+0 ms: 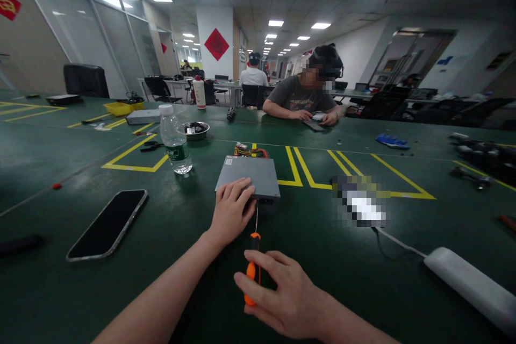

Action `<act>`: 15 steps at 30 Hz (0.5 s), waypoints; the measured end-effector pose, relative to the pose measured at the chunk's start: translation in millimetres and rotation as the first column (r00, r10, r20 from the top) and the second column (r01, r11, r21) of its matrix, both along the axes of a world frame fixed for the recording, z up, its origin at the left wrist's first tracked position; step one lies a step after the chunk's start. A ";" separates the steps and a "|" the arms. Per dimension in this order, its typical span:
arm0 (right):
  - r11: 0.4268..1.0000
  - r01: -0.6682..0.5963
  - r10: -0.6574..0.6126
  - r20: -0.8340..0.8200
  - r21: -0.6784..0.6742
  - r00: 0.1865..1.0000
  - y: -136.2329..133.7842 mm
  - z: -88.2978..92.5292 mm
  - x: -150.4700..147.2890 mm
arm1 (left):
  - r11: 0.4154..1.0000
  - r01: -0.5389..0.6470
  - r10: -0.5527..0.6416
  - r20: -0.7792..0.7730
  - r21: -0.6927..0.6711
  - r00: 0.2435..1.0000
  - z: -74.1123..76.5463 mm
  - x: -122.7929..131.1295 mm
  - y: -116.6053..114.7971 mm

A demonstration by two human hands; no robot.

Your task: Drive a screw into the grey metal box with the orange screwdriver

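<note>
A grey metal computer power supply (255, 172) lies on the green table in front of me. My left hand (233, 207) holds its front left part, fingers across the top and thumb down at the front face. Behind the box, a bundle of coloured cables (252, 151) spills out. In my right hand (284, 293) is an orange and black screwdriver (251, 270), its handle between the thumb and fingers. The shaft points away from me and reaches the front face of the power supply. Where exactly the tip sits is too small to make out.
A phone (108, 224) lies to the left, with a plastic water bottle (176, 142) and a metal bowl (196, 130) beyond it. On the right are a white power strip (467, 282) with a cord and a blue glove (392, 142). A person (304, 88) sits across the table.
</note>
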State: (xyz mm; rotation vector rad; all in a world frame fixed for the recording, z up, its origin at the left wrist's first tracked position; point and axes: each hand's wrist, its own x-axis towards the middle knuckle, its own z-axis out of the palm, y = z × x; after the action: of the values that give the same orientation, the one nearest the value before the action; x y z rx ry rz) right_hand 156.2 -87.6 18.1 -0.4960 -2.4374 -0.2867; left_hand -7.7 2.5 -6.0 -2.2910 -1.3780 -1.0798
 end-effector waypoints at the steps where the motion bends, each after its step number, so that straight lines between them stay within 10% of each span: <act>1: 1.000 -0.005 0.006 -0.028 0.023 1.000 0.2 -0.4 0.7 | 1.000 -0.002 0.002 -0.002 0.002 1.000 0.0 -0.1 0.2; 15: 0.999 -0.022 0.025 -0.061 0.045 0.998 -0.4 1.0 0.3 | 1.000 0.003 -0.003 0.001 0.003 1.000 -0.4 0.4 -0.1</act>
State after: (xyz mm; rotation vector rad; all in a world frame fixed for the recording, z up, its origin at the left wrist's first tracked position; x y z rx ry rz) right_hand 156.5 -88.1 19.1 -0.4502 -2.3703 -0.3099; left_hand -7.4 2.3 -6.5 -2.2918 -1.3731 -1.0827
